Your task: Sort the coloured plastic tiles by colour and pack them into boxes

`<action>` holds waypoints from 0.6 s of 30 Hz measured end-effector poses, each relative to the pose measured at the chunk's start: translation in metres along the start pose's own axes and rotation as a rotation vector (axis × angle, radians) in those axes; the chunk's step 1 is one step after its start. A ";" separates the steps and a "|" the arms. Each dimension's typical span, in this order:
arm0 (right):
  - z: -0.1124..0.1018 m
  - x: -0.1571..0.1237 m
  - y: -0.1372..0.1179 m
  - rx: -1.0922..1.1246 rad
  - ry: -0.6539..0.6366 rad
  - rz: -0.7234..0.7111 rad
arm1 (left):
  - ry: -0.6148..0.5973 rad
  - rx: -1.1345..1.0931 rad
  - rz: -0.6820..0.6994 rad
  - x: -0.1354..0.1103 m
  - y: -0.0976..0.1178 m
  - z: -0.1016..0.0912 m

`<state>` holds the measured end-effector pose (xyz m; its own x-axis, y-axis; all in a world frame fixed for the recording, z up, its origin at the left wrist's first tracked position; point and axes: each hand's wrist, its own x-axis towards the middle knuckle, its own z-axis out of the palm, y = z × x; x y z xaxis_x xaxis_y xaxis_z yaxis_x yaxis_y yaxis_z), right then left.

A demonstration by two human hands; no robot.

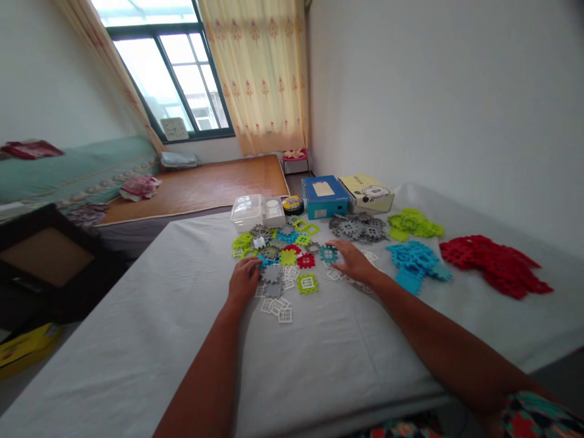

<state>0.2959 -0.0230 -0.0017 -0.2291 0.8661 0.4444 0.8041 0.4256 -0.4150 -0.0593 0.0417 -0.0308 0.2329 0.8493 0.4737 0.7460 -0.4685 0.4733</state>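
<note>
My right hand (352,259) pinches a teal square interlocking tile (328,253) with a white window insert, at the right side of a mixed heap of toothed plastic tiles. At the heap's left edge, my left hand (245,280) rests with its fingers curled beside grey tiles (272,274); whatever they hold, if anything, is hidden. Between the hands lie a red tile (306,260), a yellow-green tile (288,257) and another green tile (308,283) with a white window insert. Several loose white window frames (285,315) lie at the front.
To the right are sorted piles of grey (358,227), lime (414,224), blue (416,263) and red tiles (493,261). Behind stand a clear plastic box (247,211), a round black-and-yellow tin (292,205), a blue box (325,198) and a yellow box (367,193), near the wall.
</note>
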 end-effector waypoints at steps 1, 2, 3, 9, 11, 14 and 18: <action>-0.004 0.000 0.004 0.018 0.020 0.044 | 0.001 0.002 -0.003 0.000 0.000 0.000; -0.009 0.001 0.008 0.033 0.035 0.096 | 0.001 0.005 -0.006 0.000 0.000 -0.001; -0.013 0.001 0.012 0.042 0.046 0.148 | 0.003 0.008 -0.007 0.000 0.000 -0.001; -0.030 0.001 0.030 0.033 0.120 0.349 | 0.006 0.022 0.001 0.000 -0.001 -0.001; -0.033 0.001 0.035 0.010 0.132 0.342 | 0.002 0.028 0.002 0.000 -0.002 -0.001; -0.042 0.000 0.044 -0.052 0.187 0.322 | -0.008 0.030 0.008 0.000 -0.002 -0.001; -0.076 -0.012 0.061 -0.157 0.223 0.376 | -0.020 0.028 0.010 0.000 -0.002 -0.002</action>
<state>0.3892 -0.0272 0.0279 0.2037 0.8680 0.4529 0.8860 0.0334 -0.4625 -0.0620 0.0427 -0.0304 0.2526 0.8491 0.4638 0.7608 -0.4705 0.4470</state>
